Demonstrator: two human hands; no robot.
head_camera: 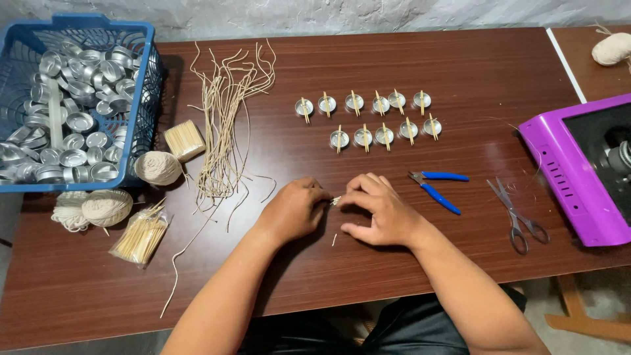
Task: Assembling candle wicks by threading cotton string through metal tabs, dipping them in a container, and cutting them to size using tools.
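Head view: the left hand and right hand meet at the near middle of the brown table, fingertips pinched together on a small pale piece of wick held just above the tabletop; whether a stick is pinched with it cannot be told. A short pale scrap lies on the table between the wrists. Beyond the hands stand two rows of small metal cups — eleven in all, each with a thin wooden stick laid across its rim — so that part reads as finished. Much appears left: a blue basket at the far left is heaped with bare cups, and a bundle of cut wick lengths lies beside it. Blue-handled pliers and scissors rest untouched to the right — near a purple machine.
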